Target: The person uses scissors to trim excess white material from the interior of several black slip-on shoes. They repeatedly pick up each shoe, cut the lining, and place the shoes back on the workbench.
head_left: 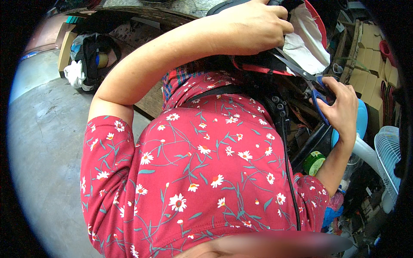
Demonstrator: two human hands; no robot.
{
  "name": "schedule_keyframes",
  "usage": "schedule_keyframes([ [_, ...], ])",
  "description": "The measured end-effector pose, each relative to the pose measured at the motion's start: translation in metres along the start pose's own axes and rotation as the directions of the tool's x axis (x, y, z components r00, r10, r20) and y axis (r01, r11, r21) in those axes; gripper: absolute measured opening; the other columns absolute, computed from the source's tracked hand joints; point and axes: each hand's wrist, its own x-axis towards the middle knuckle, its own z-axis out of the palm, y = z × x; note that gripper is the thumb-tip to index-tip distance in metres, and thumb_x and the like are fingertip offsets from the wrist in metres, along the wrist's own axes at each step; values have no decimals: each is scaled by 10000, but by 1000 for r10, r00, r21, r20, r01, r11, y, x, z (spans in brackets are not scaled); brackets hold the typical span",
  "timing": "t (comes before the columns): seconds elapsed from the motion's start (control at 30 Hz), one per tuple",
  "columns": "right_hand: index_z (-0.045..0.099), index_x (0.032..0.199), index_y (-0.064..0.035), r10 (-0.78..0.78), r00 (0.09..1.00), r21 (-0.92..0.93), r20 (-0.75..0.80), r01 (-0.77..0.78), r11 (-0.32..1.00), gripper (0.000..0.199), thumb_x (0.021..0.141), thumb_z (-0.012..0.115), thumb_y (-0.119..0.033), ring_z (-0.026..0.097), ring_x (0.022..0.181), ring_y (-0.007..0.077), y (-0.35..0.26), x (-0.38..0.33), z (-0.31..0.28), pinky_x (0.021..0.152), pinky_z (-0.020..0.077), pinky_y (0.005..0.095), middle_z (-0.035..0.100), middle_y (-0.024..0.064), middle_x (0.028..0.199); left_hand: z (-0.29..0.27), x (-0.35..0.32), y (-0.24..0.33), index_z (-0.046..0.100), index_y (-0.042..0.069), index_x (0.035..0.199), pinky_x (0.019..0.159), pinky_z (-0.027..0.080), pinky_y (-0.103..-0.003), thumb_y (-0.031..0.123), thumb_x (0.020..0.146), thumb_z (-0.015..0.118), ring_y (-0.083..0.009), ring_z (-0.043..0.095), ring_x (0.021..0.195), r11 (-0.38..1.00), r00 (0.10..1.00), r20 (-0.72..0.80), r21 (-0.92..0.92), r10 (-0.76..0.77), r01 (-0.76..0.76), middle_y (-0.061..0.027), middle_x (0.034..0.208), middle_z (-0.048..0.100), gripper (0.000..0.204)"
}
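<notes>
My right hand [340, 103] grips a pair of scissors [317, 99] by its blue handles. The scissors' blades are apart and point up and left, lying along the lower edge of a white cloth [303, 41]. My left hand [269, 28] is closed over the white cloth and the black material around it, with its fingers bent down at the cloth's left side. A red edging [317, 23] runs along the far right of this piece. Another red-edged black part [262, 69] hangs below my left hand. What the fingertips pinch is partly hidden.
A pale blue and white fan [387, 159] stands by my right arm. Near it is a green round container [314, 162]. Tan boxes [365, 64] are stacked at the right. A black bag [97, 60] with white cloth sits on the left, above the grey floor [47, 142].
</notes>
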Motion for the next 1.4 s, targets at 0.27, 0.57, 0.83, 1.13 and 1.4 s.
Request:
schedule_keyframes([
  [0.27,678,918,-101,-39,994,-57,101,45,997,358,670,822,-314,600,713,302,3,0,-8,706,430,403,691,104,774,-1,5,0,709,128,857,1060,346,-541,204,824,608,-254,529,1085,996,995,-83,-64,-60,54,-33,966,596,130],
  [0.57,717,948,-113,128,990,12,-52,-128,992,348,656,819,-274,621,745,319,30,-32,-10,700,474,430,718,103,835,-49,2,51,670,75,948,800,530,-428,237,798,633,-228,648,938,993,959,-262,81,108,-89,-75,1014,641,224],
  [0.83,650,1077,15,413,884,843,-221,-40,536,417,722,816,-126,593,785,116,57,-58,4,689,474,249,658,40,945,-63,-7,76,595,105,750,573,520,-335,207,782,626,-198,678,689,999,992,-115,-18,-42,41,-24,647,613,111],
  [1.13,550,1173,38,487,675,818,-555,336,467,629,927,670,-528,522,673,96,37,-42,-10,596,396,233,548,19,719,-54,-27,52,611,108,1253,898,549,-378,161,982,642,-198,691,1021,34,613,-145,-981,-777,-189,-63,1120,711,278],
  [1.4,552,1140,-47,271,913,928,-305,221,301,374,961,677,-351,545,714,106,-8,38,27,649,410,230,578,32,804,-2,-20,31,496,66,1356,1046,477,-396,179,1041,540,-196,616,1167,-422,428,243,-817,-870,-393,-76,1280,632,338],
])
